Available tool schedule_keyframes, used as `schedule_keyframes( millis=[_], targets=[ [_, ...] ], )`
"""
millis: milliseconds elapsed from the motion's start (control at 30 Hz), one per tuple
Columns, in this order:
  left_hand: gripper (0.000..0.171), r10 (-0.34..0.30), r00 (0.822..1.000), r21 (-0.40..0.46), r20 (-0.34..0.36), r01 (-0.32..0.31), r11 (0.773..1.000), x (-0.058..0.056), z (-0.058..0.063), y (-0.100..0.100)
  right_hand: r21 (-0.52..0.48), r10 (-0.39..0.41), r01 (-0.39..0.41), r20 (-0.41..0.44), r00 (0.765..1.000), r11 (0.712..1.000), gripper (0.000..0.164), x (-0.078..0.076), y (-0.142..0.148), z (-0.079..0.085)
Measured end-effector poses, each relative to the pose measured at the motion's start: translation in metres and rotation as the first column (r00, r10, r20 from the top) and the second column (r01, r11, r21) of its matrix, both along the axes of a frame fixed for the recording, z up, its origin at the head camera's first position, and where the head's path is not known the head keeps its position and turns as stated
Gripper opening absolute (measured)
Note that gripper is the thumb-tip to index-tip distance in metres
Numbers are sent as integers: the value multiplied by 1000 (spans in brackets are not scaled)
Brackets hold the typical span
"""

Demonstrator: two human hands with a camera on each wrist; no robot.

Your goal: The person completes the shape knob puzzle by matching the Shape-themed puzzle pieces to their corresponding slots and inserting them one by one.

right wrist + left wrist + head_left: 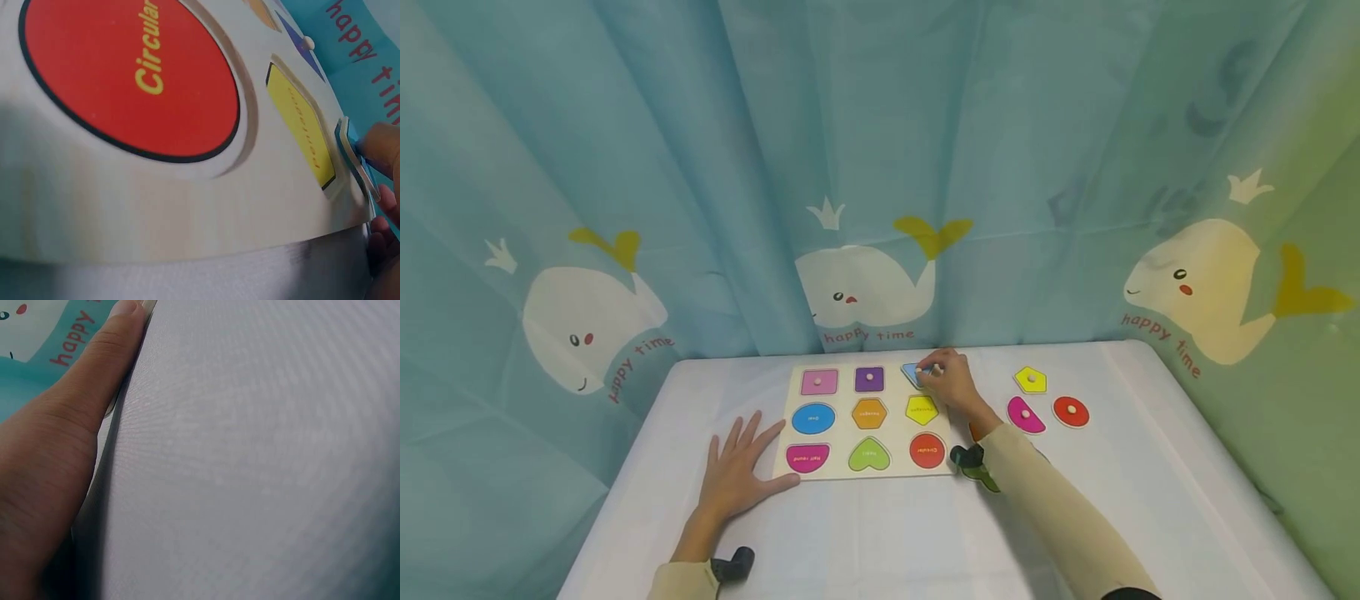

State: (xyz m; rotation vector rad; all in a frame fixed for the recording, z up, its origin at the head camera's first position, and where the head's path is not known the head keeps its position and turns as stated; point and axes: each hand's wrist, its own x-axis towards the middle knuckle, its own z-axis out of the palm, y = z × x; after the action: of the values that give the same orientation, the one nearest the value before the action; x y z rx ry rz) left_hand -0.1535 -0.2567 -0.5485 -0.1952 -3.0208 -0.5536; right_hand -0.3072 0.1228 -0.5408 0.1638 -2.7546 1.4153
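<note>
A pale shape-puzzle board (pixel 842 425) lies on the white table. At its far right corner my right hand (pixel 955 385) pinches the knob of a blue triangle piece (pixel 910 372). Seen from the right wrist, that blue piece (pixel 350 147) stands tilted at the board's edge, partly behind the fingers. My left hand (pixel 733 475) is spread, its thumb and fingertips against the board's left side. A pink rectangle piece (pixel 827 386) and a purple square piece (pixel 877 385), both knobbed, sit in the far row. Labelled recesses, including the red Circular one (pixel 187 94), show without knobs.
Right of the board lie a yellow pentagon piece (pixel 1030 389), a magenta half-round piece (pixel 1028 424) and a red circle piece (pixel 1062 417). A green piece (pixel 988 482) and an orange one are partly hidden by the right forearm. A blue curtain (pixel 865 167) hangs behind the table.
</note>
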Motion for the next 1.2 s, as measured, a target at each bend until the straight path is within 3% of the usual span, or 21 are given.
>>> schedule_keyframes(
  millis=[267,1200],
  targets=[
    [96,-3,1000,12,-2,3,1000,0,2,0,3,-38,38,41,998,999,16,-1,-5,-1],
    [96,-5,1000,7,-13,6,1000,1,0,1,44,-34,32,46,998,999,16,-1,-3,-4]
  ],
)
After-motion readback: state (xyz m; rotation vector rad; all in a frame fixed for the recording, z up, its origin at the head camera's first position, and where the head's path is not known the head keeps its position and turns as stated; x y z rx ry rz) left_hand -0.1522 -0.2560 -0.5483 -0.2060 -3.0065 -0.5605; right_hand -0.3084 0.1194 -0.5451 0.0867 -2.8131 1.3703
